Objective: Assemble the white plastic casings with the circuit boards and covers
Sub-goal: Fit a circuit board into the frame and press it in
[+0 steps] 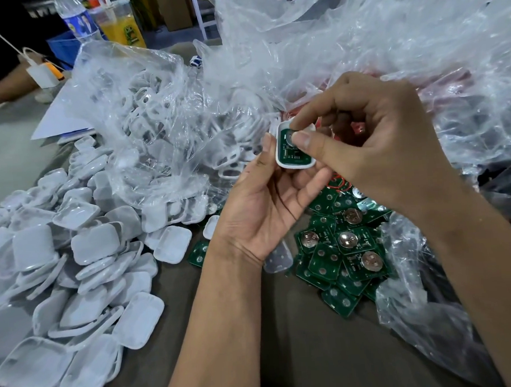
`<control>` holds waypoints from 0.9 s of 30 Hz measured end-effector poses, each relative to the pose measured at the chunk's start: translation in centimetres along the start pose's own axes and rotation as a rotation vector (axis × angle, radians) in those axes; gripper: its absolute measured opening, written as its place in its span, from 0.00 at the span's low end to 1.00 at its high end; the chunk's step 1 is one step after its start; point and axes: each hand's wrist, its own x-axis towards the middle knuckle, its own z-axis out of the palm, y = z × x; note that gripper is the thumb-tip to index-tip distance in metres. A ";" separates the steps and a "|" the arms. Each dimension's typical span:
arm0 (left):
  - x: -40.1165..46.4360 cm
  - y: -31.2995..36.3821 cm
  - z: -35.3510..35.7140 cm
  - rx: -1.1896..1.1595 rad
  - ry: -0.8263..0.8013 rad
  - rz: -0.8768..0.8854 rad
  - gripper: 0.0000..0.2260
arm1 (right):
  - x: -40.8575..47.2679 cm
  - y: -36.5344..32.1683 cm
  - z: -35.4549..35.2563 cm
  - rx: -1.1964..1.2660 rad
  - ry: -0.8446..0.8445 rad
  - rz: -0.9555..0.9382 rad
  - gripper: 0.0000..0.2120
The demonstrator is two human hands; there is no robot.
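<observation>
My left hand (266, 204) grips a white plastic casing (279, 159) by its edges, thumb on its left side. A green circuit board (292, 154) with a round metal cell lies inside the casing. My right hand (373, 151) pinches down on the board with thumb and forefinger. Below my hands lies a pile of green circuit boards (346, 253). A big heap of white casings (83, 255) covers the left of the table.
A clear plastic bag (155, 115) holding white ring-shaped parts sits behind the heap. More crumpled clear plastic (388, 38) fills the back and right. A water bottle (76, 19) and an orange container (124, 25) stand far left. Another person's arm (6, 88) rests at the left edge.
</observation>
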 end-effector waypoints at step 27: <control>0.1 -0.3 -0.5 0.135 0.027 0.025 0.19 | 0.2 -0.1 -0.9 -0.201 -0.079 -0.133 0.07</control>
